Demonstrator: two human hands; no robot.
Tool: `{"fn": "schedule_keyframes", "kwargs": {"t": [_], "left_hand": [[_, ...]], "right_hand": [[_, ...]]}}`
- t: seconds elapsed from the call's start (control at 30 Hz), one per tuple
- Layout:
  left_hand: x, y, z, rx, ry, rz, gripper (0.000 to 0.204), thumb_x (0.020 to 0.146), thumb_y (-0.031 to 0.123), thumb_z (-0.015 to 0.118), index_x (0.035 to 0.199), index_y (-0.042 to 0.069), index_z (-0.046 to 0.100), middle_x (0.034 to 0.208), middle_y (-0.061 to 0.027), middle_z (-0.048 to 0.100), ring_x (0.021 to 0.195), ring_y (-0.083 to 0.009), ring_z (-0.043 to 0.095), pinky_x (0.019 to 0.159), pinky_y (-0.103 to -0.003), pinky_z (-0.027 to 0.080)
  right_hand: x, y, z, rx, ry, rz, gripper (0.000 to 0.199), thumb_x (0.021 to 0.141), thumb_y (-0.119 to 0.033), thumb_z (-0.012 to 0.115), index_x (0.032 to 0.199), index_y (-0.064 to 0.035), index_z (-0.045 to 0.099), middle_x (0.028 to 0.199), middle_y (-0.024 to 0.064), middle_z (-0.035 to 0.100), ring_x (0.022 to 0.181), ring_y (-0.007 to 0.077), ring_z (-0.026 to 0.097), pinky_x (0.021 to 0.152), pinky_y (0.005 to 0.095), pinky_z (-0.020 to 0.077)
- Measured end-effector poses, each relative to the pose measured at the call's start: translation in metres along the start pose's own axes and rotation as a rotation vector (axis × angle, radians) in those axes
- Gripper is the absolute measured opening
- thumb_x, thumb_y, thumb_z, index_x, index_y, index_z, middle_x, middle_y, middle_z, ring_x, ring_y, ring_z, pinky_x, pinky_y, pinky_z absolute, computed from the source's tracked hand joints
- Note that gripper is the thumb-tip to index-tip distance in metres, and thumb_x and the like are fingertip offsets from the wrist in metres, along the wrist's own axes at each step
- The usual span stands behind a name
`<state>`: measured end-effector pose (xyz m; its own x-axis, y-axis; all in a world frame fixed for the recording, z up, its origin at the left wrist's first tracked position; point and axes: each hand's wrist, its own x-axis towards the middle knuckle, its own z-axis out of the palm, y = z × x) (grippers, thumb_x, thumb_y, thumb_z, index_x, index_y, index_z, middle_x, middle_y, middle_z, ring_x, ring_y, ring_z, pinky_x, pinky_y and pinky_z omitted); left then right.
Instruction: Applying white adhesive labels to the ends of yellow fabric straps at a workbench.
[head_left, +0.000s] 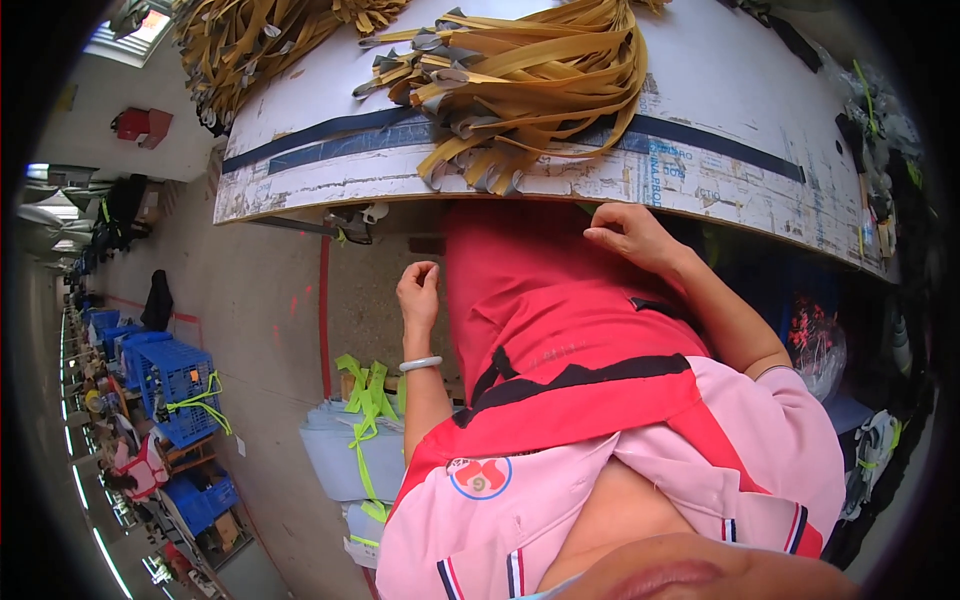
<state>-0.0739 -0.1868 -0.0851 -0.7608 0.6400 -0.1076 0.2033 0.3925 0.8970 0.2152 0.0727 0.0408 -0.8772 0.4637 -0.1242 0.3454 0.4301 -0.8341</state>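
Note:
My left hand (418,288) is raised beside my red apron (520,330), its fingers curled in against the thumb; nothing shows in it. My right hand (630,236) is at the front edge of the white table (720,215), over the apron, its fingers bent in and nothing visible between them. Beyond both hands a heap of yellow-brown straps (560,80) with grey ends lies on the table, some ends hanging toward the front edge. A long dark blue strip (715,145) runs across the tabletop, partly under the heap.
A second bunch of yellow-brown straps (250,50) is at the table's far left. Left of my body stands a stack of pale bundles (340,450) tied with lime-green bands. Blue crates (175,385) line the left. Clear plastic bags (825,360) sit under the table's right side.

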Motion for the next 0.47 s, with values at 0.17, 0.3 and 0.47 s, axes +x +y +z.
{"fn": "schedule_keyframes", "kwargs": {"t": [0.17,0.3,0.47], "left_hand": [[0.005,0.033,0.037,0.198,-0.08,0.199,0.007,0.087,0.005,0.064,0.092,0.001,0.067,0.093,-0.0157,0.065,0.089,-0.0315,0.065,0.079,-0.039,0.051],[0.009,0.032,0.041,0.172,-0.071,0.208,0.012,0.088,0.007,0.063,0.099,0.002,0.066,0.098,-0.0171,0.064,0.095,-0.0343,0.064,0.083,-0.042,0.051],[-0.017,-0.046,0.029,0.138,0.098,-0.03,0.023,0.089,0.008,0.062,0.11,0.0,0.064,0.111,-0.0207,0.065,0.104,-0.0361,0.063,0.092,-0.041,0.049]], "right_hand": [[0.034,0.02,-0.013,-0.068,0.342,-0.137,0.019,0.093,-0.018,0.069,0.09,0.0012,0.066,0.08,0.0109,0.063,0.069,0.0202,0.058,0.066,0.0306,0.0473],[0.058,0.062,-0.022,-0.109,0.552,-0.114,0.019,0.095,-0.018,0.068,0.089,-0.0001,0.065,0.075,0.0054,0.063,0.067,0.011,0.057,0.064,0.0255,0.0462],[0.071,0.077,-0.018,-0.107,0.511,-0.093,0.02,0.097,-0.02,0.066,0.091,-0.0011,0.065,0.075,0.0001,0.06,0.07,0.0062,0.053,0.065,0.0227,0.0447]]}}
